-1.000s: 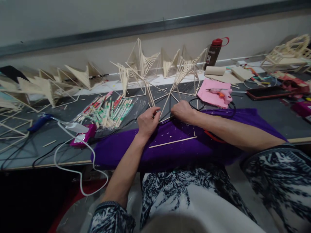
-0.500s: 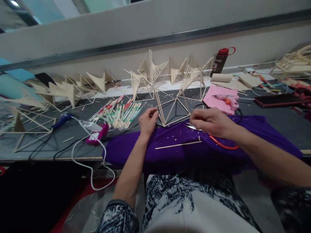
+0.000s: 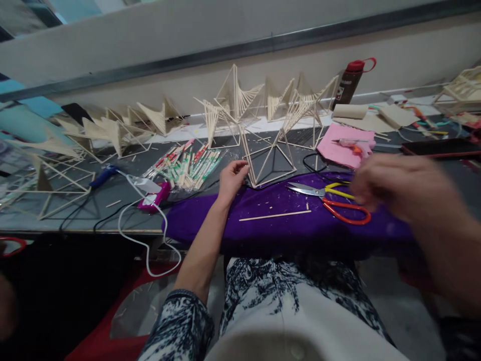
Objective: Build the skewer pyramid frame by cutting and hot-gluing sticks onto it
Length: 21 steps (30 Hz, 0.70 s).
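Observation:
My left hand (image 3: 232, 179) rests at the near left corner of a wooden stick frame model (image 3: 269, 159), its fingers curled against a stick of the frame. My right hand (image 3: 398, 188) is lifted off the table at the right and is smeared by motion; nothing shows in it. Scissors with orange and yellow handles (image 3: 330, 198) lie on the purple cloth (image 3: 300, 225) just left of that hand. A single loose stick (image 3: 274, 216) lies on the cloth in front of me.
A bundle of wrapped chopsticks (image 3: 186, 165) lies left of the frame. More stick models (image 3: 112, 130) line the wall. A pink glue gun (image 3: 347, 144) on pink foam, a dark bottle (image 3: 349, 82), a phone (image 3: 439, 147), a white charger cable (image 3: 143, 220) are on the grey table (image 3: 75, 215).
My right hand let go of the scissors, which now lie on the cloth, and swung right and toward me. My left hand stayed at the frame.

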Motion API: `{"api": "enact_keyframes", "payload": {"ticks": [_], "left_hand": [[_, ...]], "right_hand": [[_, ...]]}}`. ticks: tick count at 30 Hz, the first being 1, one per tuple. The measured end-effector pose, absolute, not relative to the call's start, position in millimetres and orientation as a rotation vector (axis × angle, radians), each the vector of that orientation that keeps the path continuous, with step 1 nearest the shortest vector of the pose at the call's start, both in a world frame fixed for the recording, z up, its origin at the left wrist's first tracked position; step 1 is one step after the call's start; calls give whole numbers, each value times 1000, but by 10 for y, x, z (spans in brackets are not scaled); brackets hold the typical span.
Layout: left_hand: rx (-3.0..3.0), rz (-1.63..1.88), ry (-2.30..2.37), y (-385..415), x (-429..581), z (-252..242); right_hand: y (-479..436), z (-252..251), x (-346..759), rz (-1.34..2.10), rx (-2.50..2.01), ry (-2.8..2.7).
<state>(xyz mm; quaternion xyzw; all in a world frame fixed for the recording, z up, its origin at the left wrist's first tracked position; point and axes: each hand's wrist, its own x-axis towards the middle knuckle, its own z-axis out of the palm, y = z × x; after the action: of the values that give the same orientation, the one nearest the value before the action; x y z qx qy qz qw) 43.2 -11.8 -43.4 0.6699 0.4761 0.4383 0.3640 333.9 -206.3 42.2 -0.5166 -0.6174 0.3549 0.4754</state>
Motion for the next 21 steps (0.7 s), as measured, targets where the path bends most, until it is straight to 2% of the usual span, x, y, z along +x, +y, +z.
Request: {"api": "enact_keyframes", "payload": {"ticks": [4,11,15,21], "left_hand": [[1498,1026,1170,-117,439,-411],[1439,819,1187,-126,403,-354],[1463,748,1159,-130,393,-364],[1531,710,1169,-136,412,-394]], "right_hand": [[-1457,149,2696,1241,-1283,-1534],[-578,-256,2243,1351,-1399,-1344],[-475,-309,2164,1462,-1393,-1336],[-436,-349,2142,1432,-1460,-1392]]}}
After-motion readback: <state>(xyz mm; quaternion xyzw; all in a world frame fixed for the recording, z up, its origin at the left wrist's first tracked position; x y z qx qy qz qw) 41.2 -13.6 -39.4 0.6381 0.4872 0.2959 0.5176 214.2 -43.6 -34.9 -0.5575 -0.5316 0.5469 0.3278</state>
